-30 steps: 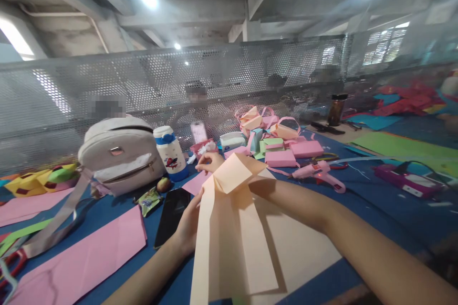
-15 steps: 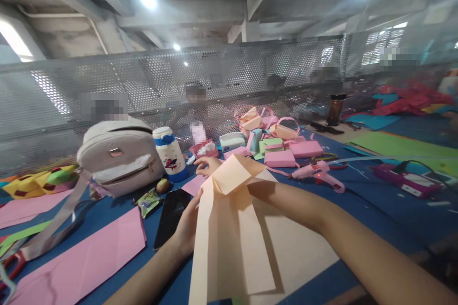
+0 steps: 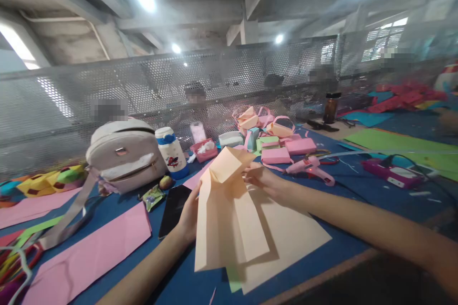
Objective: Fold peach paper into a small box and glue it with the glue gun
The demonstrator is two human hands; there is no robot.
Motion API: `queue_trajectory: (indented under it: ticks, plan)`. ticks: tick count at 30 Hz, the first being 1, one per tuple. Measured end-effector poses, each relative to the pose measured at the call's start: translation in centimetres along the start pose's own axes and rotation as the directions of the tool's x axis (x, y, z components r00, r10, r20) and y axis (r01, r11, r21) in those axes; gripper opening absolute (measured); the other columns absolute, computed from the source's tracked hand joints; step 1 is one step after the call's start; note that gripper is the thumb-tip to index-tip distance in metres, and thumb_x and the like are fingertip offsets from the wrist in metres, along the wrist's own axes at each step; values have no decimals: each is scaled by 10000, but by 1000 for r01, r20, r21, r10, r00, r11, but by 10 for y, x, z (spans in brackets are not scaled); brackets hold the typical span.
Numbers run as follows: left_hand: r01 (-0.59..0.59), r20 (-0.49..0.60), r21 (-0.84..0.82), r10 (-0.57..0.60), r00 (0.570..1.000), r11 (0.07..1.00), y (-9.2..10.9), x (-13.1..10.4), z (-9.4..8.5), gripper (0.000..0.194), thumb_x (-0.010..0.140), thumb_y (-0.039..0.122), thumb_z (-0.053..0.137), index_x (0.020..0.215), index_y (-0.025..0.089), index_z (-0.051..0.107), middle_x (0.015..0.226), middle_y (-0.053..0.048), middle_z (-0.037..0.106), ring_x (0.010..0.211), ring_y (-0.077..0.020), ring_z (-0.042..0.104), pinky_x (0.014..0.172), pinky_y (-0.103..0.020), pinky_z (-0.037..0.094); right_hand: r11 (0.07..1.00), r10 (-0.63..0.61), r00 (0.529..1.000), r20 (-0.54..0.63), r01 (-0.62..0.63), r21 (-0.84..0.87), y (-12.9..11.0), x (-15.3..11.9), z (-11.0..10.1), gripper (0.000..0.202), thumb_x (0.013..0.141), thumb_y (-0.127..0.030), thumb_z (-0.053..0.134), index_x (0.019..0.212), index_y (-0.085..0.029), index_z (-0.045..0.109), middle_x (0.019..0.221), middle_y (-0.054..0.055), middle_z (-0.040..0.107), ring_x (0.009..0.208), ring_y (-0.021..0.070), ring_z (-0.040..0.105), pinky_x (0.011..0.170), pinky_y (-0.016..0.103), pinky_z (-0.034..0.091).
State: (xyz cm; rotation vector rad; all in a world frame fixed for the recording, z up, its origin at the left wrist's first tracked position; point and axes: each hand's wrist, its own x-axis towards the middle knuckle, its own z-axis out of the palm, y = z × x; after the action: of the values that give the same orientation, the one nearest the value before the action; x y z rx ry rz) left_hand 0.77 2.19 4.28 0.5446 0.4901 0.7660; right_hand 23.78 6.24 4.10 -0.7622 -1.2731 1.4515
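Note:
A folded peach paper piece [image 3: 223,219], with a squared flap at its far end, is held up in the middle of the view. My left hand [image 3: 189,214] grips its left edge, the fingers partly behind the paper. On the right side, my right hand [image 3: 259,176] has its fingers bent against the piece near the flap; the fingertips are partly hidden. Beneath lies a flat peach sheet [image 3: 300,233] with a bit of green paper [image 3: 234,279] by its near edge.
Pink sheets [image 3: 93,252], a phone [image 3: 174,209], a white backpack [image 3: 125,152] and a bottle [image 3: 171,152] are at left. Pink paper boxes [image 3: 275,156], a pink glue gun [image 3: 311,169] and a purple power strip [image 3: 391,174] lie to the right. A perforated metal screen stands behind.
My right hand has come back from behind the flap to the right side of the folded piece. The piece's near end now shows fully, and the view has shifted slightly.

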Motion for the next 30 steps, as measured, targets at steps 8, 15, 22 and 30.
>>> queue_trajectory:
  ticks: [8,15,22,30]
  plan:
    - [-54,8,122,54,999,991,-22,22,23,433,898,429,621,1170,96,675,1019,-126,776,948,-297,737,928,-391,529,990,-63,997,-41,57,-125,-5,-25,-25,405,681,-480,803,930,-169,729,1011,87,757,993,273,676,892,397,497]
    - [-209,-22,448,244,970,869,-18,48,17,483,881,469,637,1227,131,642,1189,-145,724,1055,-307,695,925,-397,523,995,-74,992,-104,66,-74,2,-22,-32,429,713,-505,778,956,-159,710,987,89,760,930,254,696,789,341,514]
    - [-627,166,715,796,582,309,35,9,57,503,954,469,502,1380,202,510,1493,-121,507,1387,-302,459,1136,-461,389,990,29,984,-178,-4,138,-3,-35,-24,364,708,-359,769,1001,-183,643,977,43,732,789,162,681,712,279,554]
    - [-216,717,605,406,567,-767,-1,-37,80,728,897,340,651,1520,232,289,1511,-150,443,1412,-317,406,1154,-516,370,936,176,975,-136,-123,329,-9,-70,6,225,706,-216,758,814,-199,561,758,-34,650,729,124,658,824,294,583]
